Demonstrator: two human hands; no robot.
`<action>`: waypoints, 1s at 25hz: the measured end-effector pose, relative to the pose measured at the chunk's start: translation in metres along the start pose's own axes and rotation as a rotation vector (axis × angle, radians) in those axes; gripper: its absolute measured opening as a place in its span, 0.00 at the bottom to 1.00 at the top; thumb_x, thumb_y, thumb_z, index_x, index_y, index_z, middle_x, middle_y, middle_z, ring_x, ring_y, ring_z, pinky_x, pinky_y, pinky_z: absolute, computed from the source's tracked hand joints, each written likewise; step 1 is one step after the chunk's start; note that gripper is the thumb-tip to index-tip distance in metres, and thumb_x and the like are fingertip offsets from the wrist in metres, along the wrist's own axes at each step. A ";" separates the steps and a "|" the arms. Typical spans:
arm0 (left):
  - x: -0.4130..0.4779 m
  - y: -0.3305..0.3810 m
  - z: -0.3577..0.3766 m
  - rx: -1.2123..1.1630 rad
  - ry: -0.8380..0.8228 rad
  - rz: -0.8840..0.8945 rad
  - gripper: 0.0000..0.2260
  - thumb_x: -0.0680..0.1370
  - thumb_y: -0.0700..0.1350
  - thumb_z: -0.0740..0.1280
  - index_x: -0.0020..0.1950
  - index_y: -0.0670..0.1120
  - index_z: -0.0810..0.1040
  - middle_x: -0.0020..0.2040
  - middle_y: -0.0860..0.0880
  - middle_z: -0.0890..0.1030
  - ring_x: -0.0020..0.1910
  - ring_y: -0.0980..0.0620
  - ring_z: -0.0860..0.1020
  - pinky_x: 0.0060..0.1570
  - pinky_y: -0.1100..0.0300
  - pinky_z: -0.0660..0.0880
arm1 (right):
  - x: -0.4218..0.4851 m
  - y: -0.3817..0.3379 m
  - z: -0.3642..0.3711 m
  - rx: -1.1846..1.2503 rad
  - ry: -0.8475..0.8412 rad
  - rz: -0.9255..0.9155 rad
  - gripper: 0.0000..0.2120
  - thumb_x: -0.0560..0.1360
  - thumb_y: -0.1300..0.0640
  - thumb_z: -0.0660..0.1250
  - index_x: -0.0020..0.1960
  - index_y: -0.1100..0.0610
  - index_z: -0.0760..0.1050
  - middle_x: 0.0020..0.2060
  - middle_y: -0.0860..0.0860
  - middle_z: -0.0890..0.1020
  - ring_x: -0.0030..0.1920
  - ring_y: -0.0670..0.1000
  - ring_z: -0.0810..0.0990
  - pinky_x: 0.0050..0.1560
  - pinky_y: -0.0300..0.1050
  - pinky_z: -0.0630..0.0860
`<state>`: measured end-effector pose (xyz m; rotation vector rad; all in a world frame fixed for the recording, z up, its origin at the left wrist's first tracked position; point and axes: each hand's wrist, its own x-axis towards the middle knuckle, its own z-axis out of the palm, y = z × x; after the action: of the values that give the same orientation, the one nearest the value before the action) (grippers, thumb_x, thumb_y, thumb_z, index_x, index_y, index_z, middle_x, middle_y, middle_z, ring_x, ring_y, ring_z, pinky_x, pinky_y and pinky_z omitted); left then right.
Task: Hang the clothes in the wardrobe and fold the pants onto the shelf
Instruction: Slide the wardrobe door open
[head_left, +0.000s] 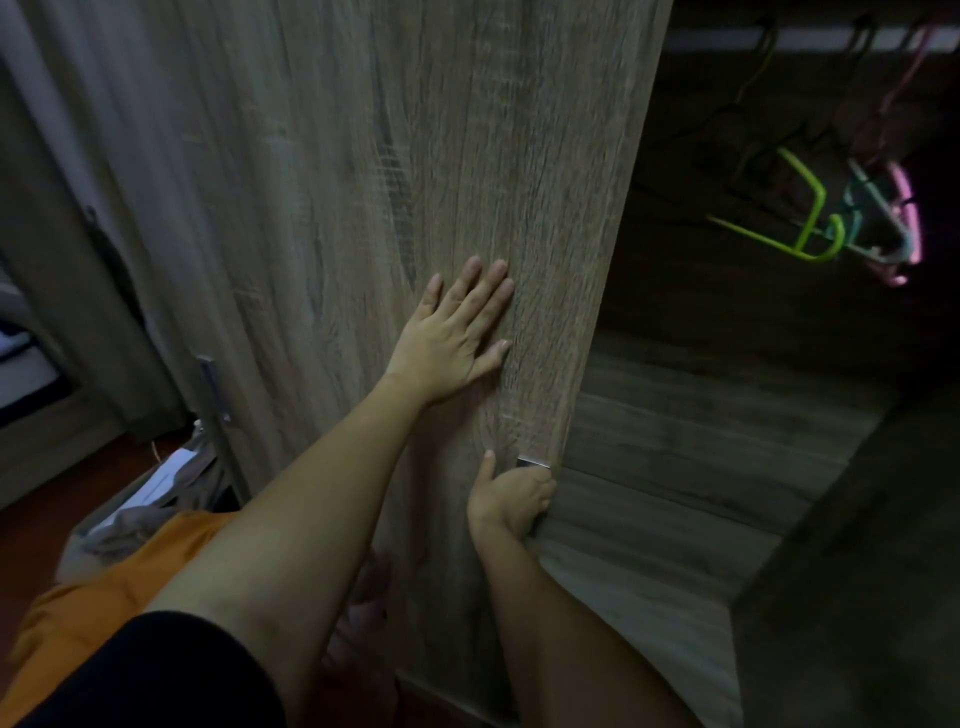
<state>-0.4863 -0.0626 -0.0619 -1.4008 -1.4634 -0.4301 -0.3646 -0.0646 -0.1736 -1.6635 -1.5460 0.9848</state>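
Pressing flat on the wardrobe door (363, 208), my left hand (452, 338) sits at the centre of the frame, fingers straight and slightly spread on the wood grain. Lower down, my right hand (511, 499) grips the door's free edge, fingers curled round it and thumb pointing up the face, just below a small metal handle (534, 462). The dark wardrobe interior opens at the right, where a green hanger (810, 228) and a pink hanger (906, 218) hang at the upper right. An orange garment (104, 587) lies at the lower left, beside grey clothes (135, 525).
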 end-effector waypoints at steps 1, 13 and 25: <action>-0.002 -0.005 0.000 0.003 -0.008 -0.003 0.30 0.81 0.60 0.46 0.76 0.49 0.37 0.76 0.54 0.33 0.75 0.54 0.36 0.71 0.49 0.44 | -0.002 -0.002 0.004 0.010 0.001 0.000 0.32 0.73 0.46 0.67 0.62 0.70 0.62 0.63 0.66 0.67 0.64 0.65 0.67 0.66 0.56 0.65; -0.004 -0.011 -0.002 -0.015 -0.081 -0.034 0.29 0.81 0.60 0.45 0.77 0.50 0.39 0.78 0.52 0.41 0.75 0.55 0.37 0.72 0.51 0.45 | -0.002 -0.001 0.006 -0.205 -0.073 -0.133 0.26 0.76 0.51 0.64 0.61 0.72 0.63 0.60 0.68 0.69 0.62 0.67 0.67 0.64 0.58 0.65; -0.102 0.048 -0.131 0.142 -0.526 -0.416 0.28 0.76 0.54 0.53 0.73 0.41 0.65 0.72 0.45 0.68 0.71 0.49 0.67 0.68 0.51 0.63 | -0.004 0.008 -0.053 -0.313 -0.470 -0.661 0.11 0.74 0.60 0.63 0.53 0.62 0.78 0.51 0.59 0.82 0.55 0.59 0.78 0.54 0.46 0.72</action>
<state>-0.4095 -0.2101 -0.1101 -1.1379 -2.1861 -0.2092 -0.3153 -0.0674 -0.1534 -0.9881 -2.4510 0.8207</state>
